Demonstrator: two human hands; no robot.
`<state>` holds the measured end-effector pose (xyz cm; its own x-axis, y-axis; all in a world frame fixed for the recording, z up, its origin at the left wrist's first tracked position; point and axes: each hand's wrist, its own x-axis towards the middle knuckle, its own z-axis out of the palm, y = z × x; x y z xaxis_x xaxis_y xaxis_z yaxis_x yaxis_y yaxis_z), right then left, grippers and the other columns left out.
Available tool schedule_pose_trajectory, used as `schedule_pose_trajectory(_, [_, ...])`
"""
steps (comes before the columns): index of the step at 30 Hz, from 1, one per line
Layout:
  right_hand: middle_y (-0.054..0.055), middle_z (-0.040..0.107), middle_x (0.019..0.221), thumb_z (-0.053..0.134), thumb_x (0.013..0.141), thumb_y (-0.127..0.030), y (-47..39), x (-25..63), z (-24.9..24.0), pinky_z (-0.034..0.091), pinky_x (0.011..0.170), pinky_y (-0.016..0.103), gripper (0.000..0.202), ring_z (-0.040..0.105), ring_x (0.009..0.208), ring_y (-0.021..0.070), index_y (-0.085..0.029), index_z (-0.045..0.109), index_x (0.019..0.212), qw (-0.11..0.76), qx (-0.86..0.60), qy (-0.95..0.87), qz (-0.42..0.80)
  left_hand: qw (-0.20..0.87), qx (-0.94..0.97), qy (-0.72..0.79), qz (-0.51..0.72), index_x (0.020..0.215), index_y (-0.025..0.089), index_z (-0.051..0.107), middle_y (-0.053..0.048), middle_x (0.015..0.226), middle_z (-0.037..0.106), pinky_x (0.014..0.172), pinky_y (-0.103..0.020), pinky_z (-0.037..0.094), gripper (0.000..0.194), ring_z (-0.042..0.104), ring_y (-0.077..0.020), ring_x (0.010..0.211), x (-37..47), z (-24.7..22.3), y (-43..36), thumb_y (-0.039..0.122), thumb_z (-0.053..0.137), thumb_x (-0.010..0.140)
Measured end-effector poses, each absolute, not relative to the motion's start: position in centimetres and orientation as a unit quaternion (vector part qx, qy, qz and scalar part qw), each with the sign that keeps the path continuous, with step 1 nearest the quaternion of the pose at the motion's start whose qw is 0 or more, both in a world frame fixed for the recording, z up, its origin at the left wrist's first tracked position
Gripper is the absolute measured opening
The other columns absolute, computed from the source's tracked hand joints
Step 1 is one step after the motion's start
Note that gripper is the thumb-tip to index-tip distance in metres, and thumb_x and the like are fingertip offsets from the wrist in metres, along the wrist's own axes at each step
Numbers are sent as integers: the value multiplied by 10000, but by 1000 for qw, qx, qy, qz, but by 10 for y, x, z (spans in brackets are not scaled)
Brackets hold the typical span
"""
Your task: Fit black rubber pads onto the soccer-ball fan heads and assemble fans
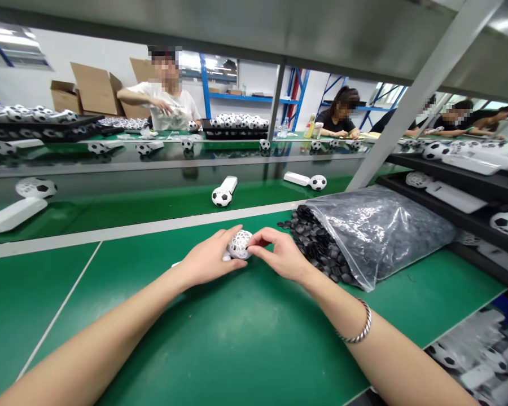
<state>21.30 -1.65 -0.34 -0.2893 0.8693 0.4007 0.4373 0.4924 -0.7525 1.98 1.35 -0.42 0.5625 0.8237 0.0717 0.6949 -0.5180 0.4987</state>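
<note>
I have left hand [207,258] clamped on white lattice ball [239,246] near table's [220,338] far edge, right hand [281,255] pinched at its side. Likely fitting step; next calls for steady hold.

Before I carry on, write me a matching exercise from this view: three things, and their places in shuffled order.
Things
1. White openwork ball
2. Small flat black pieces
3. Twisted silver-coloured bracelet

Places
A. Around the right forearm
B. Within the left hand, with the right hand at its side
C. Heaped at the mouth of a clear plastic bag

Pairs: 1-B, 2-C, 3-A
</note>
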Motion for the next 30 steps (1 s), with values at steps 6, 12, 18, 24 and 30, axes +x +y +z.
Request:
schedule_pose_trajectory(6, [10,526,833,624,738,-189,-21,204,-13,438,804,290,16,531,837,138,-196,610,734,414,-434,-765,234,220,855,439,168,1334,262,302,-87,1262,456,875,-381,407,773,494,-293,1079,19,-5,18,509,615,672])
schedule_pose_trajectory(12, [64,465,1091,652,704,-219,-14,206,-22,429,865,326,98,432,1117,193,-192,574,757,423,-462,-743,235,188,857,430,212,1206,254,439,-67,1176,522,870,-373,416,653,516,-276,1043,21,-2,19,509,646,642])
schedule_pose_trajectory(18, [98,502,1213,661,697,-249,-7,209,-32,430,903,361,457,479,1132,191,-210,420,1083,414,-467,-705,338,162,862,431,211,1204,233,443,-73,1141,553,857,-370,426,629,538,-270,1004,21,-5,20,468,644,656])
schedule_pose_trajectory(24, [82,521,1193,627,735,-256,-4,210,-33,443,899,366,488,502,1095,197,-215,429,1179,389,-448,-725,350,161,876,412,192,1231,230,433,-57,1169,560,842,-343,439,591,546,-248,1007,19,-2,20,452,590,706])
schedule_pose_trajectory(30, [97,532,1158,629,727,-261,-3,209,-33,472,855,361,455,538,1027,198,-187,456,1141,392,-447,-719,361,151,885,409,163,1269,221,408,-58,1239,522,898,-341,407,599,517,-250,1075,19,-1,22,457,552,738])
